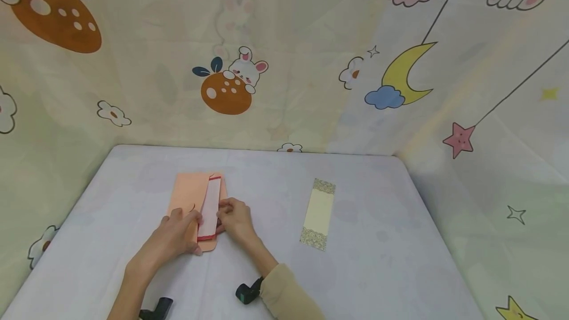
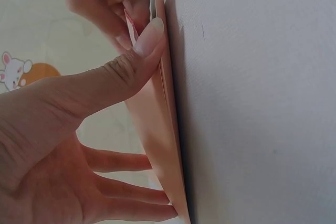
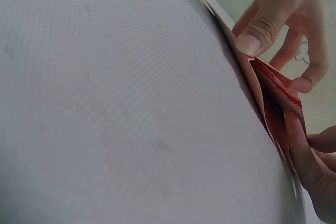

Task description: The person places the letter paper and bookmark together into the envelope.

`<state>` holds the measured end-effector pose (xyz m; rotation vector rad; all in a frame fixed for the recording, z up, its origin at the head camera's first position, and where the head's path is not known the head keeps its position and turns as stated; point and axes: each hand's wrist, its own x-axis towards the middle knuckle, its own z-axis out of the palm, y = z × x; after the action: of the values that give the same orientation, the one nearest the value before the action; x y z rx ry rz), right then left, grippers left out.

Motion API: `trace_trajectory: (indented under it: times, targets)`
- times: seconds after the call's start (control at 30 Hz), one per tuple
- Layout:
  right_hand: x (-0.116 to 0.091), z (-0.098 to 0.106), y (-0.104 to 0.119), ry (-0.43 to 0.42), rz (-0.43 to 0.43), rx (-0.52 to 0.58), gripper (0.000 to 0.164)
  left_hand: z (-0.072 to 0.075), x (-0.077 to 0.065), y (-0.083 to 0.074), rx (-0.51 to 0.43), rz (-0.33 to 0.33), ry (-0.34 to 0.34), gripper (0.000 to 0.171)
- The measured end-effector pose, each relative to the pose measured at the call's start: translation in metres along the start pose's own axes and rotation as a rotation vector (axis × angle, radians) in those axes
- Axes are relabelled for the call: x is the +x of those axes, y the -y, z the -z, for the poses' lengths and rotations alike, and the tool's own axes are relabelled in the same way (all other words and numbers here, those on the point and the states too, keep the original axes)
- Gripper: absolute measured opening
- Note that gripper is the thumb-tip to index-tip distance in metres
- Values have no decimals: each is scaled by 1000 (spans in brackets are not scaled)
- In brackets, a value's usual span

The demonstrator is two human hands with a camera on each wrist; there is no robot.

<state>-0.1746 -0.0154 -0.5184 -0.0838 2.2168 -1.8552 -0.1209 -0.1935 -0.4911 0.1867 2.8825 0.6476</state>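
Note:
A peach-coloured folded paper piece (image 1: 186, 189) lies on the table, a white paper strip with red ends (image 1: 211, 206) along its right part. My left hand (image 1: 177, 231) rests on the peach paper, fingers spread over its face and thumb pressing at the near edge. From the right, my right hand (image 1: 236, 219) pinches the strip's right edge. Seen in the right wrist view, the strip's red end (image 3: 275, 85) stands raised over a dark gap, and a right-hand finger (image 3: 296, 140) reaches into that gap.
To the right on the white table (image 1: 378, 241) lies a cream paper strip (image 1: 318, 211) with glittery patterned ends. Patterned cloth walls (image 1: 289, 88) rise behind the table and at both sides. Both wrists carry a black camera (image 1: 248, 292).

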Motion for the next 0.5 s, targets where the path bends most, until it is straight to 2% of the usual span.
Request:
trace_trajectory:
  times: [0.5]
  targets:
    - [2,-13,1,24,9,-15,31,-1,-1,3,-29,-24,-31,71]
